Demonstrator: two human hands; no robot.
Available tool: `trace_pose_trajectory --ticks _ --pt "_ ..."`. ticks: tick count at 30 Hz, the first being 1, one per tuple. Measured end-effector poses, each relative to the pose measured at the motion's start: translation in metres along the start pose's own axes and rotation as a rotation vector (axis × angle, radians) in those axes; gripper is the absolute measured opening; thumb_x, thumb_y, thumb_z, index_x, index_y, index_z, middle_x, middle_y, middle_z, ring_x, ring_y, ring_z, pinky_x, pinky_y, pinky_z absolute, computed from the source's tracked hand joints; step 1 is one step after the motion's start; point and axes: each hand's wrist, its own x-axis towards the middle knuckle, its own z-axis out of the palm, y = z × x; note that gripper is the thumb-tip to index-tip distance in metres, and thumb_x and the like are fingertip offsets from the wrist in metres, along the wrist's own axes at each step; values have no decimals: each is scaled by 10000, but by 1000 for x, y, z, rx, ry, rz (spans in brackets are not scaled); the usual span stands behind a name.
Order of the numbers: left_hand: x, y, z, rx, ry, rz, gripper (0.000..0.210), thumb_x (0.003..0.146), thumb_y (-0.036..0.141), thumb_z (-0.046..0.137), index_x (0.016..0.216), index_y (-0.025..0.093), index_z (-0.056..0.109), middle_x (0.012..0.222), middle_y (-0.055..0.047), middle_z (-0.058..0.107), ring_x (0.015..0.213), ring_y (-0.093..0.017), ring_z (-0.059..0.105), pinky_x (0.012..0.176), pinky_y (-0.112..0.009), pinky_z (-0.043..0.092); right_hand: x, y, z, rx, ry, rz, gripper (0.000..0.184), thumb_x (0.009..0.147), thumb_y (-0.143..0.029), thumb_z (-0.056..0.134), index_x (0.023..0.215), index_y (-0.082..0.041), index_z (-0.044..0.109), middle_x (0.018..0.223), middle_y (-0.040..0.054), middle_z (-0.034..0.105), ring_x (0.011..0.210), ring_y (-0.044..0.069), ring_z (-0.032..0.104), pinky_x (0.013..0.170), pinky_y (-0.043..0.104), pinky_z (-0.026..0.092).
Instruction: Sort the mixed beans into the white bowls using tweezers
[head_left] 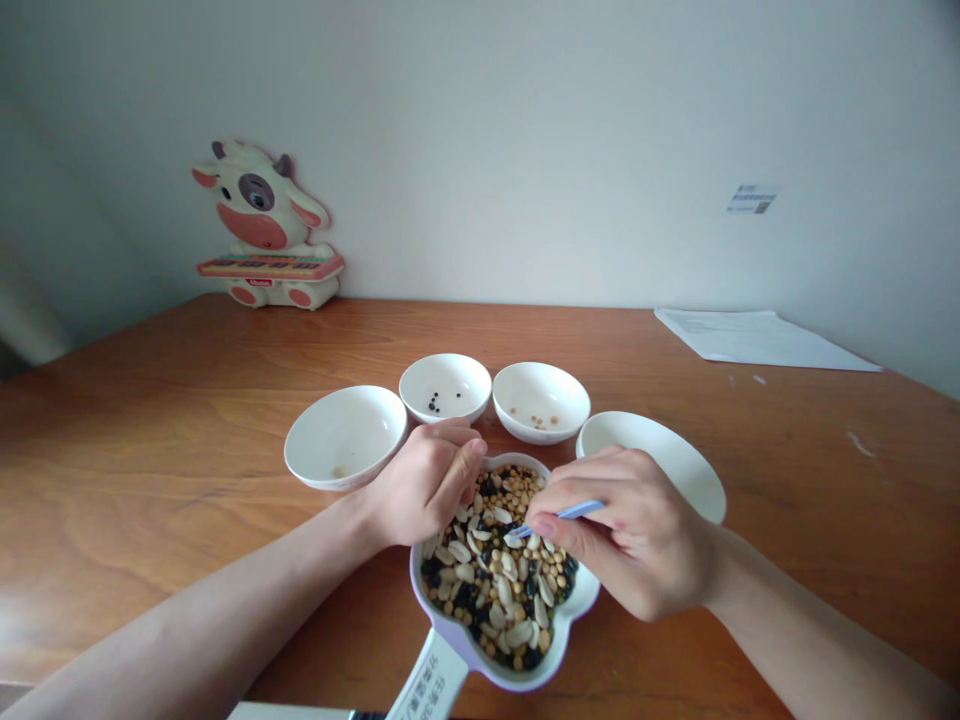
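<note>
A lilac-rimmed pan (584, 603) with a white handle holds mixed peanuts, yellow beans, black beans and small green beans. Pinched in my right hand (630, 525), over the pan's right side, are blue tweezers (581, 510). Their tip points down among the beans, beside a pale peanut half; whether it grips anything I cannot tell. My left hand (431, 480) is closed with curled fingers at the pan's upper left edge. Whatever lies inside those fingers is hidden.
Four white bowls arc behind the pan: the left bowl (322, 430) with a pale bit, one with black beans (450, 370), one with yellow beans (544, 380), and the right bowl (675, 460), partly hidden. Farther back are a cow toy keyboard (270, 265) and paper sheets (757, 338).
</note>
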Motion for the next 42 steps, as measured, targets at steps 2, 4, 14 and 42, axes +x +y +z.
trace_pose_trajectory --ticks 2,4,14,42 --pt "0 0 0 -2 0 1 633 1034 327 225 558 138 597 609 -69 593 622 -146 563 668 -293 457 0 0 0 4 0 6 169 882 -99 515 782 -133 646 615 27 652 494 111 506 481 246 393" --pt "0 1 0 -1 1 1 631 1033 326 226 558 139 596 611 -70 592 622 -146 562 669 -294 457 1 0 0 11 7 3 160 878 -97 518 781 -134 640 624 29 657 501 111 509 486 244 393" --pt "1 0 0 0 -5 8 626 1033 320 223 556 144 590 600 -63 585 625 -149 558 679 -303 453 1 2 5 11 -63 61 216 895 -143 516 710 -137 628 575 14 592 505 115 480 491 254 363" --pt "-2 3 -9 129 -39 62 434 981 242 281 617 175 509 639 -49 604 569 -140 550 592 -273 488 65 -20 16 312 413 231 196 920 -239 598 818 -139 733 624 33 690 447 100 589 400 203 462"
